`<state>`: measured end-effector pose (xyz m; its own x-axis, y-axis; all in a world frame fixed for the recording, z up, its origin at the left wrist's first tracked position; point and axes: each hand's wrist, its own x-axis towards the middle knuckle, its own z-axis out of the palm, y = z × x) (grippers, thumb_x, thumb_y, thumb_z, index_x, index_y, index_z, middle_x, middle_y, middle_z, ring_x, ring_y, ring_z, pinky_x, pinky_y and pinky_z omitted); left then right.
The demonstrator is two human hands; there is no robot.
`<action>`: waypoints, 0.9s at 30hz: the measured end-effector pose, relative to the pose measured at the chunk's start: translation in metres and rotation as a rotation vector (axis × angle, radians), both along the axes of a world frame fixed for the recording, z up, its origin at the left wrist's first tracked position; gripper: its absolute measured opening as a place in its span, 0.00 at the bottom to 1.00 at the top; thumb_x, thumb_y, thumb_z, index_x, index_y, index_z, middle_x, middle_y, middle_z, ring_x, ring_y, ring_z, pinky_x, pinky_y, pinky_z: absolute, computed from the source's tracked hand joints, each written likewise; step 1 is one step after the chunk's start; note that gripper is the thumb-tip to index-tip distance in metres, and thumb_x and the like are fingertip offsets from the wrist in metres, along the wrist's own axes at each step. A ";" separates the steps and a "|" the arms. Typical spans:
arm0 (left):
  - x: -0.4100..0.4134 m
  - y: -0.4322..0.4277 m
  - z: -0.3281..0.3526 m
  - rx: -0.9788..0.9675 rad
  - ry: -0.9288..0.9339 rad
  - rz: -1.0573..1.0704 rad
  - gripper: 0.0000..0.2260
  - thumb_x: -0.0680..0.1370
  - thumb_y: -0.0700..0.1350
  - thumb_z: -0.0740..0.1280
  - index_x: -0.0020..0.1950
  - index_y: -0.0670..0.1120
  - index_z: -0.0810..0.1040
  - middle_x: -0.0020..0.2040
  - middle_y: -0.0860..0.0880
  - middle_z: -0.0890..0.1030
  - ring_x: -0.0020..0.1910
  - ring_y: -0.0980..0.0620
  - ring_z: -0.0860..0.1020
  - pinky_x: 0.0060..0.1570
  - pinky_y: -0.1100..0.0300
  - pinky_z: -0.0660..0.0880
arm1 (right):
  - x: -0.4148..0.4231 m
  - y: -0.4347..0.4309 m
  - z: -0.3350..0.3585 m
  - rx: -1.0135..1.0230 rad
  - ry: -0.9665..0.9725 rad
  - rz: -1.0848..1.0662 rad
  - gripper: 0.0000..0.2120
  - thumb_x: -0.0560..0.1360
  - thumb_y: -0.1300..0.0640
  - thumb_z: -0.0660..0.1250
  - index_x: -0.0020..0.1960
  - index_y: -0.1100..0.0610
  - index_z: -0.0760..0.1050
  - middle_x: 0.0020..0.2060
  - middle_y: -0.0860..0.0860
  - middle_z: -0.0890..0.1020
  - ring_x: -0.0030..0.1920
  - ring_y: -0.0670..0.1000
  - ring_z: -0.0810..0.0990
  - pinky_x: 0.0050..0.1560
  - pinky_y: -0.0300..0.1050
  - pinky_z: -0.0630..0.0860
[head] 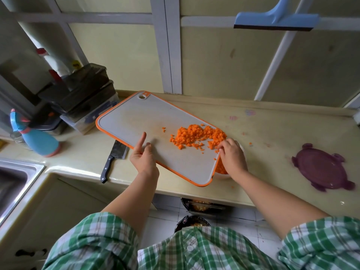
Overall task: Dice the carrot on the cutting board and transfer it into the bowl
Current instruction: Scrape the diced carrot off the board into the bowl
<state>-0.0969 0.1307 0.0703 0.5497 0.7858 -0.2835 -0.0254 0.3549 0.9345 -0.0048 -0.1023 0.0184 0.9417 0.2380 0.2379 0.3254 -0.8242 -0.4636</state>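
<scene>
A grey cutting board with an orange rim (136,117) is held tilted over the counter. A heap of diced carrot (196,136) lies near its right edge. My left hand (143,158) grips the board's near edge, thumb on top and index finger pointing up. My right hand (231,154) has its fingers curled on the dice at the board's right edge. Under that edge stands a white bowl (224,175), mostly hidden, with orange dice showing inside it.
A black-handled cleaver (113,160) lies on the counter left of the board. A purple lid (321,168) rests at the right. A blue spray bottle (37,139), stacked containers (83,98) and a sink (13,182) are at the left. Stray dice dot the counter.
</scene>
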 end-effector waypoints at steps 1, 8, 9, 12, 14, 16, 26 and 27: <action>0.000 0.000 0.001 -0.001 0.001 0.002 0.16 0.79 0.34 0.62 0.64 0.47 0.79 0.64 0.49 0.76 0.65 0.49 0.71 0.68 0.58 0.68 | 0.001 -0.001 0.001 -0.010 -0.002 -0.038 0.04 0.70 0.66 0.67 0.43 0.58 0.78 0.44 0.56 0.77 0.49 0.60 0.76 0.49 0.52 0.74; -0.001 -0.001 0.002 -0.006 0.010 -0.008 0.16 0.80 0.33 0.62 0.63 0.47 0.80 0.64 0.48 0.76 0.65 0.49 0.71 0.69 0.56 0.68 | -0.006 0.033 0.012 0.078 -0.060 0.240 0.16 0.71 0.64 0.68 0.59 0.57 0.79 0.62 0.57 0.76 0.59 0.60 0.74 0.59 0.54 0.73; -0.001 0.000 0.002 -0.007 0.012 -0.012 0.16 0.80 0.34 0.62 0.63 0.47 0.80 0.65 0.49 0.76 0.65 0.49 0.71 0.69 0.55 0.68 | -0.008 0.038 0.013 0.049 -0.023 0.277 0.18 0.73 0.63 0.67 0.62 0.56 0.78 0.66 0.56 0.74 0.62 0.60 0.72 0.62 0.54 0.70; -0.002 0.001 0.003 -0.005 0.020 -0.017 0.16 0.80 0.34 0.63 0.63 0.48 0.80 0.64 0.49 0.76 0.65 0.49 0.71 0.70 0.53 0.68 | -0.006 0.042 0.008 -0.004 0.032 0.267 0.16 0.75 0.61 0.66 0.62 0.55 0.78 0.64 0.54 0.76 0.62 0.58 0.73 0.63 0.51 0.69; -0.003 0.002 0.004 -0.004 0.018 -0.018 0.16 0.80 0.34 0.62 0.63 0.47 0.80 0.63 0.50 0.76 0.65 0.49 0.71 0.70 0.52 0.67 | -0.005 0.033 0.004 0.016 0.019 0.212 0.13 0.74 0.62 0.67 0.57 0.56 0.80 0.55 0.55 0.79 0.56 0.59 0.75 0.58 0.51 0.72; -0.004 0.002 0.005 -0.006 0.014 -0.022 0.15 0.80 0.34 0.62 0.63 0.47 0.80 0.63 0.51 0.75 0.66 0.49 0.70 0.70 0.52 0.67 | -0.003 0.022 0.003 0.001 0.017 0.137 0.10 0.73 0.63 0.67 0.53 0.56 0.80 0.48 0.55 0.78 0.52 0.59 0.76 0.52 0.52 0.74; -0.005 0.002 0.008 0.002 -0.003 -0.061 0.15 0.80 0.34 0.62 0.63 0.46 0.79 0.64 0.51 0.73 0.66 0.47 0.69 0.70 0.49 0.67 | 0.005 0.042 0.005 -0.003 0.102 0.314 0.23 0.76 0.58 0.66 0.70 0.54 0.70 0.72 0.54 0.67 0.69 0.58 0.67 0.69 0.53 0.64; -0.005 0.002 0.008 0.006 -0.002 -0.066 0.15 0.80 0.34 0.62 0.63 0.46 0.79 0.66 0.49 0.73 0.67 0.47 0.69 0.70 0.49 0.67 | 0.004 0.041 0.004 -0.001 0.101 0.296 0.22 0.76 0.59 0.66 0.69 0.55 0.71 0.71 0.54 0.69 0.68 0.59 0.68 0.69 0.53 0.64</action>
<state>-0.1016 0.1325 0.0784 0.6006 0.7497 -0.2778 -0.0042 0.3504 0.9366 -0.0003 -0.0610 0.0219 0.8501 0.5060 0.1457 0.5037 -0.7010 -0.5048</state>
